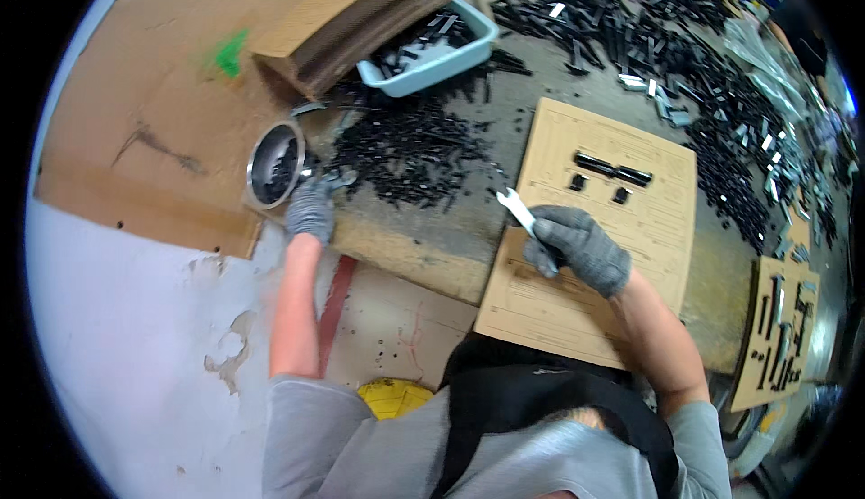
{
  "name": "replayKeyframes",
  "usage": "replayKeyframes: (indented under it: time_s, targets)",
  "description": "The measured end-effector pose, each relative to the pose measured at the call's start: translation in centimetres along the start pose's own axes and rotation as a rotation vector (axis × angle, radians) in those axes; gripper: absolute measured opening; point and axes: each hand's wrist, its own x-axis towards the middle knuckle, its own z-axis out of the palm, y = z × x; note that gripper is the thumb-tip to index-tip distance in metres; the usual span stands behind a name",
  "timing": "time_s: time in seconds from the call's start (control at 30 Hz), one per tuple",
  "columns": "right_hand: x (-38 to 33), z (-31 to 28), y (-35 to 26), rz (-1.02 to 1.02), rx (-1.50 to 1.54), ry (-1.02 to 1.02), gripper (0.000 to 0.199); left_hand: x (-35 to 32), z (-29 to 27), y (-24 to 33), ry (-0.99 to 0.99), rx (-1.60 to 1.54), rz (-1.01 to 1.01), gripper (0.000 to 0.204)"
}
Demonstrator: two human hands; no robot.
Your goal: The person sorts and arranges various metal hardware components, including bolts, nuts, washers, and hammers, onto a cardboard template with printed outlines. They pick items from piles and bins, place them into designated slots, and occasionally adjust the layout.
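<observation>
My right hand (581, 245), in a grey knit glove, is closed around an open-end wrench (515, 207), whose jaw points up and left. It hangs over a brown cardboard sheet (662, 220) with printed line drawings. A black rod-like part (613, 168) and two small black pieces (578, 182) lie on the sheet. My left hand (311, 211), gloved alike, is beside a round metal bowl (255, 179) with black pieces in it. A small shiny metal piece (341, 178) shows by its fingers. Those fingers are blurred and partly hidden, so their grip is unclear.
Loose small black parts (410, 152) are heaped ahead of my hands. Behind them stand a light blue bin (432, 74) and a curved brown block (347, 13). More black and silver parts (622, 35) cover the far right. Another board with parts (752, 355) lies right.
</observation>
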Motion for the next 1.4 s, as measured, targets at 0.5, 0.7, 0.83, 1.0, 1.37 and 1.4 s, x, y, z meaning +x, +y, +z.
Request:
replayKeyframes:
  time_s: [0.5,0.7,0.83,1.0,1.37,1.4]
  targets:
    - [0.0,0.6,0.6,-0.033,-0.082,0.077,0.031,3.3,-1.8,-0.3,-0.314,-0.251,-0.098,0.033]
    - [-0.3,-0.2,0.7,-0.051,-0.121,0.178,0.027,3.4,-6.8,2.9,-0.505,-1.087,-0.281,0.023]
    - [-0.4,0.4,-0.2,-0.676,-0.776,0.303,0.021,1.8,-13.2,13.5,-0.706,-1.589,-0.083,0.039]
    - [-1.6,-0.5,-3.3,-0.912,-1.472,0.097,0.022,-0.8,-11.7,23.5,-0.923,-1.792,0.139,0.038]
    - [-6.8,-6.3,2.8,-0.619,-1.094,0.499,0.021,-5.9,-10.2,32.2,-1.161,-1.767,-0.154,0.053]
    - [-7.8,-7.4,2.7,-0.602,-1.055,0.545,0.021,-5.8,-10.4,32.2,-1.146,-1.741,-0.122,0.058]
